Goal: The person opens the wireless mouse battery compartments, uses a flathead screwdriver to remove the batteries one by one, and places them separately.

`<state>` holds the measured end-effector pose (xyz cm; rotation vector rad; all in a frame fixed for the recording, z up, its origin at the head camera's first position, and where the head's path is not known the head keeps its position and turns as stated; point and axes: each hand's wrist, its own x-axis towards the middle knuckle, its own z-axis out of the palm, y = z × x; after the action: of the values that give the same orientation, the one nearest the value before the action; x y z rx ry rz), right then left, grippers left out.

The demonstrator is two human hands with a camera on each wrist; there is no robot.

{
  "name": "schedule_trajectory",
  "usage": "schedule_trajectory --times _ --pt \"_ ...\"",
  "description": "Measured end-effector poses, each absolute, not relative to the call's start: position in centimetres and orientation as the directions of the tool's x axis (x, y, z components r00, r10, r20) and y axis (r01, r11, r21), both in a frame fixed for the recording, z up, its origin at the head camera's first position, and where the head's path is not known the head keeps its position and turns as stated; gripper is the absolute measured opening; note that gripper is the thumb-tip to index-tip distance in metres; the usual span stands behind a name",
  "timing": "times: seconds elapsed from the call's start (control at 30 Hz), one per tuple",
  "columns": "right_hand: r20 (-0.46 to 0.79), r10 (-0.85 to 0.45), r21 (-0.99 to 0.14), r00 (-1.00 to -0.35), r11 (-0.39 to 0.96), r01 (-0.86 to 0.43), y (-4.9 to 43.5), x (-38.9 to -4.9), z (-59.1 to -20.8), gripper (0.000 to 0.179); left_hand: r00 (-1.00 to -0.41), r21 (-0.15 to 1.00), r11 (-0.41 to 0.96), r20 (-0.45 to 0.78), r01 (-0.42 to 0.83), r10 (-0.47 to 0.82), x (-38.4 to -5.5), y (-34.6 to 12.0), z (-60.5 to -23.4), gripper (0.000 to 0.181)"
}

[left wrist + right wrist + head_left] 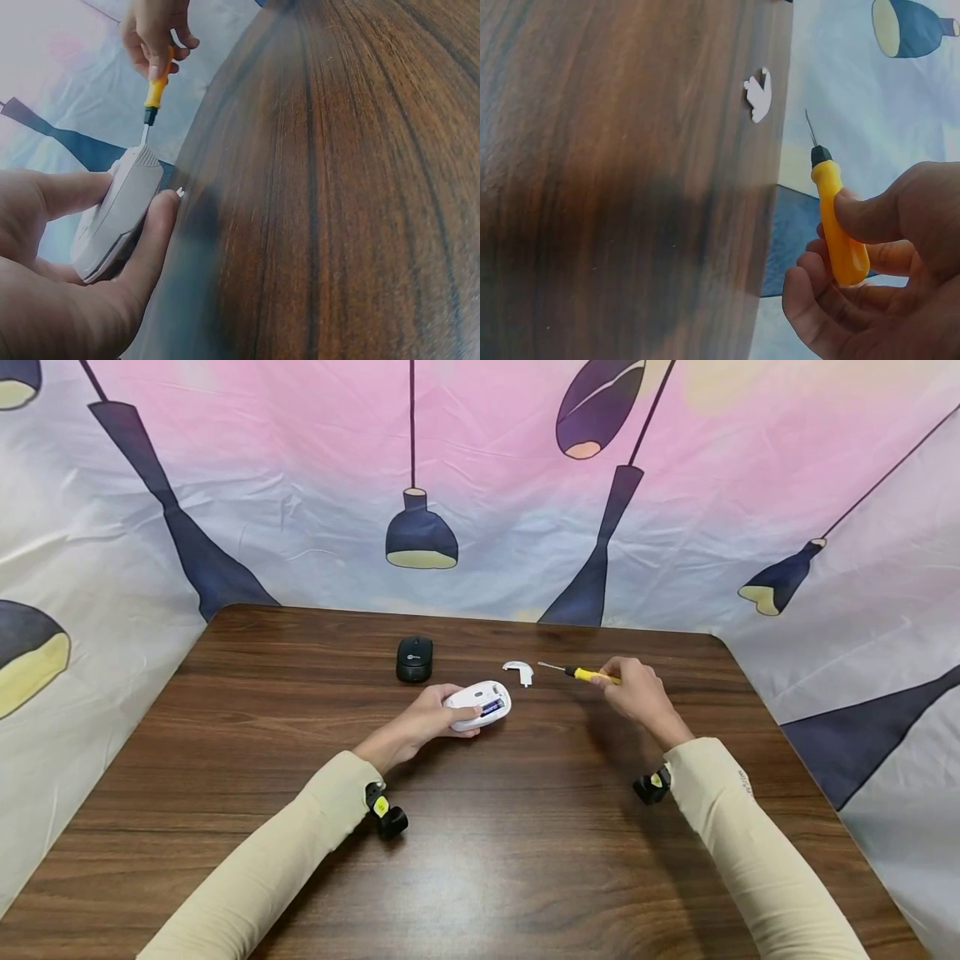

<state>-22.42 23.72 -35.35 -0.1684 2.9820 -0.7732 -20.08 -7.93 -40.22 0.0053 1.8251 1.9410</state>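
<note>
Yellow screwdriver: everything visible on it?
The screwdriver has a yellow, plastic-looking handle, a black collar and a thin, metallic-looking shaft. The right hand grips the handle. In the head view the shaft points left, its tip near but apart from the white piece. The tip's shape is too small to tell.

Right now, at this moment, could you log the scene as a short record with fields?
left hand: grips white mouse, underside showing, battery exposed
right hand: holds yellow screwdriver, tip apart from white mouse
white cover: lying on table
black mouse: on table, nobody touching it
backdrop: cloth printed with lamps
</note>
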Motion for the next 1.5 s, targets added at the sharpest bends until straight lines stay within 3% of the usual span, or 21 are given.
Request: schedule_trajectory --times 0.53,1.5 --pt "0.039 -0.198 -0.547 -0.979 0.816 -0.187 21.6 -22.0 -33.5 0.026 -0.902 0.934 -0.028 -0.337 -0.357 0.269 -20.3 -8.1 -40.4 0.052" --pt "0.069 -0.389 -0.541 -0.919 0.759 -0.362 18.2 -21.3 -30.9 0.013 -0.903 0.936 -0.039 -0.325 -0.349 0.28 -20.2 -8.2 -39.9 0.056"
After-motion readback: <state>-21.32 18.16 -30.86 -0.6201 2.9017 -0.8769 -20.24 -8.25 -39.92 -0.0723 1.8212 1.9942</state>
